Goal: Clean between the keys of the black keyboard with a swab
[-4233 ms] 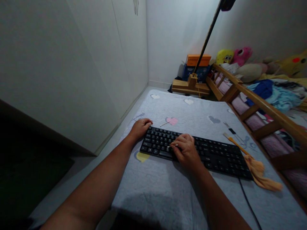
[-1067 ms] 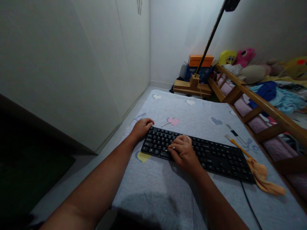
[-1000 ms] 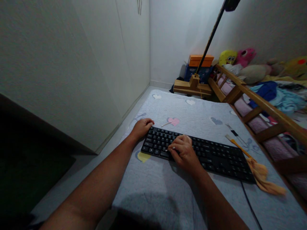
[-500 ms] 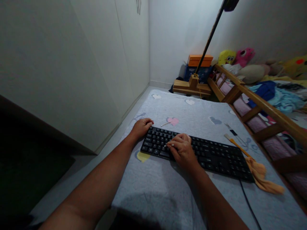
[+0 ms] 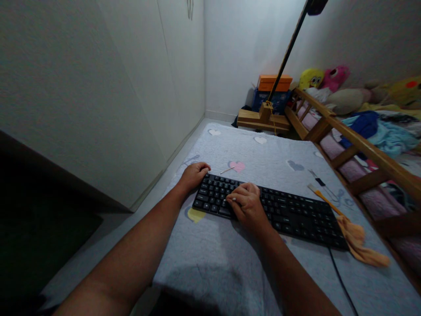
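Note:
A black computer keyboard (image 5: 302,221) lies flat on a pale blue, heart-patterned cloth (image 5: 210,250). My left hand (image 5: 194,175) is closed on its far left corner, fingers curled at the edge. Over the left half of the keys is my right hand (image 5: 247,202), its thumb and fingers pinching a cotton swab (image 5: 234,199). The white tips show beside the fingertips, low over the keys; whether they touch is unclear. Another cotton swab (image 5: 227,170) rests on the cloth just beyond the keyboard.
Right of the keyboard lie a flat brush with an orange handle (image 5: 324,199), a thin metal tool with a black grip (image 5: 319,181) and a crumpled orange cloth (image 5: 362,245). The keyboard's cable (image 5: 340,281) runs toward me. A wooden bed rail (image 5: 368,142) borders the right; a wardrobe (image 5: 141,87) stands left.
My right hand has shifted slightly left along the keys with the cotton swab. My left hand and the keyboard stay where they were.

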Demonstrator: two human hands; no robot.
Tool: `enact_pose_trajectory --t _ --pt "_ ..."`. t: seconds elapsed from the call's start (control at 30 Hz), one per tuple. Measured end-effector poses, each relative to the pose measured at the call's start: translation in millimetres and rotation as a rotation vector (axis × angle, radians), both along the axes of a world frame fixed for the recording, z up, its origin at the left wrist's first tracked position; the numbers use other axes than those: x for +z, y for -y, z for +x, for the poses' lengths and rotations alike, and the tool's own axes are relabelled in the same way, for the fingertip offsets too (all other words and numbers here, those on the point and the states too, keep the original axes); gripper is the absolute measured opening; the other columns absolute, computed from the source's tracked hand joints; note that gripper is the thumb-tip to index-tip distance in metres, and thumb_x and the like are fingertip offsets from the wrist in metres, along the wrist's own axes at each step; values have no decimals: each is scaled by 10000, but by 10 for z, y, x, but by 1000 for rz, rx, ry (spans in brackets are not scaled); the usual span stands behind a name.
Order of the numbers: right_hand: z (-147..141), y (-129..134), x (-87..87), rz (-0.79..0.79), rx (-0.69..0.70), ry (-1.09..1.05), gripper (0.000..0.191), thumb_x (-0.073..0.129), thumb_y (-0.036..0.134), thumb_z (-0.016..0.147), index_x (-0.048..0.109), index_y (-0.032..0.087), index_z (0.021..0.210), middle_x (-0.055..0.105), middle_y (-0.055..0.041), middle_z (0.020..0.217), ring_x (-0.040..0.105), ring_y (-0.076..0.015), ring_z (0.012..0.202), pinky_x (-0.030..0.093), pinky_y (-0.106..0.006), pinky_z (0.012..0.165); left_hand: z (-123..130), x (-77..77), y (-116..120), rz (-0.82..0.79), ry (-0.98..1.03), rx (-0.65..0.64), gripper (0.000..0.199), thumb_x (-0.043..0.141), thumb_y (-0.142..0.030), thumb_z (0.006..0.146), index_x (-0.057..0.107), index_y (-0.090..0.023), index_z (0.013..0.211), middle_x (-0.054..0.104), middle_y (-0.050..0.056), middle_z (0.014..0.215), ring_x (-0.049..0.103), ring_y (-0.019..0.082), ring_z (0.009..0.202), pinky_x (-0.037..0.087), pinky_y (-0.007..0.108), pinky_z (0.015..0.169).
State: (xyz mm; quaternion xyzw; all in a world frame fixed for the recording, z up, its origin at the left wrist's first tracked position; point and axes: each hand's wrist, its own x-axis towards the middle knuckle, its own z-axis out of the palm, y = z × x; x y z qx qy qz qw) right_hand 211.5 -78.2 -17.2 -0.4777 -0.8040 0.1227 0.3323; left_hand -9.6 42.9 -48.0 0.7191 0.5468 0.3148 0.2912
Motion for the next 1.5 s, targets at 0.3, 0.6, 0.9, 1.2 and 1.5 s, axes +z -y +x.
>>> enact_pose_trajectory --t 0.3,0.6,0.9,1.2,1.5 --pt "-24 -4 -13 3 7 -17 156 612 207 926 746 241 853 727 -19 853 514 -217 962 280 -460 985 7 34 11 -8 -10 2 317 476 -314 815 736 -158 905 739 69 870 652 222 819 485 333 777" --pt "-44 -8 -17 7 11 10 142 621 212 916 751 242 868 727 -22 847 521 -222 959 287 -473 992 15 64 23 1 -15 -2 308 476 -301 819 740 -167 904 745 62 883 658 222 834 487 337 810" --pt "-53 37 37 -14 49 3 162 616 208 916 732 232 806 712 -11 810 528 -211 957 277 -466 1013 22 68 34 6 -10 3 306 473 -296 817 735 -163 901 744 66 892 659 219 835 483 328 803" --pt "-39 1 -20 7 -2 -29 159 615 202 918 752 251 853 735 -18 850 525 -222 946 283 -478 995 14 33 10 -8 -3 5 301 476 -296 818 732 -164 906 739 62 870 656 220 831 485 323 769" --pt "-42 36 10 -1 43 -6 158 615 211 917 738 236 822 714 -16 814 526 -216 949 283 -474 1007 19 37 23 -3 -1 7 302 470 -301 818 731 -168 894 737 61 865 656 219 831 482 321 772"
